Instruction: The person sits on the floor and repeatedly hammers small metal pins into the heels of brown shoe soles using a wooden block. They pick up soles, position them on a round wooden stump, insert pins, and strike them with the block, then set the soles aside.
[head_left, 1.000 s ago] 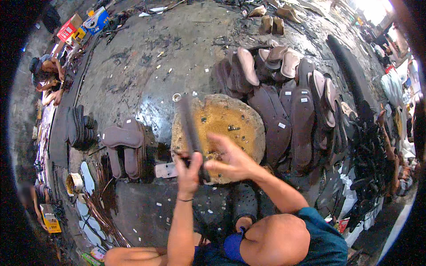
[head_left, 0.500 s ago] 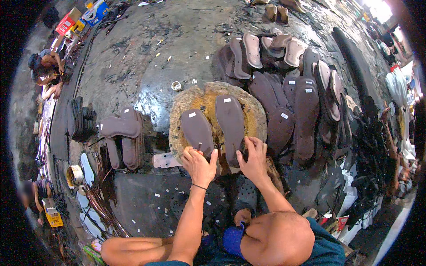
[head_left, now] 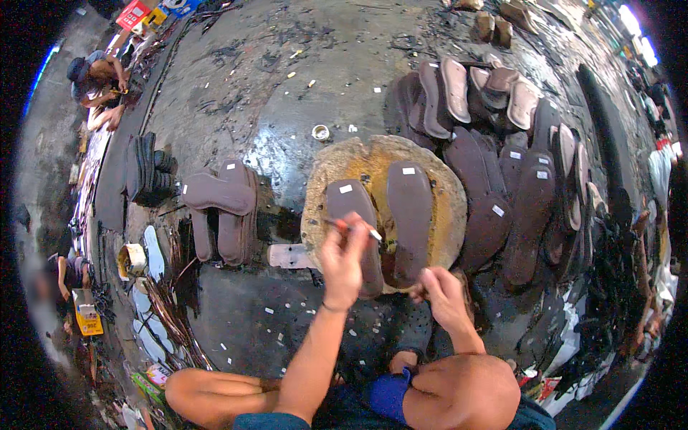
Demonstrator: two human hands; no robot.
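Two brown shoe soles, the left sole (head_left: 351, 197) and the right sole (head_left: 409, 215), lie side by side on a round wooden block (head_left: 448, 193), each with a small white label at its far end. My left hand (head_left: 341, 269) is closed around a slim orange-red stick (head_left: 356, 226) with a pale tip, held over the left sole; its exact kind is unclear. Close to the near end of the right sole, my right hand (head_left: 443, 294) has its fingers pinched together. Whatever they hold, if anything, is too small and blurred to name.
Piles of brown soles (head_left: 530, 208) crowd the block's right side. Left of it stand a smaller sole stack (head_left: 233, 236) and a dark stack (head_left: 143, 172). A small round tin (head_left: 320, 132) sits beyond the block. Another person (head_left: 100, 82) crouches at the far left.
The view has shifted, moving the scene rightward. My left hand has risen over the left sole, showing the orange-red stick. My right hand has left the right sole's side and its fingers have closed.
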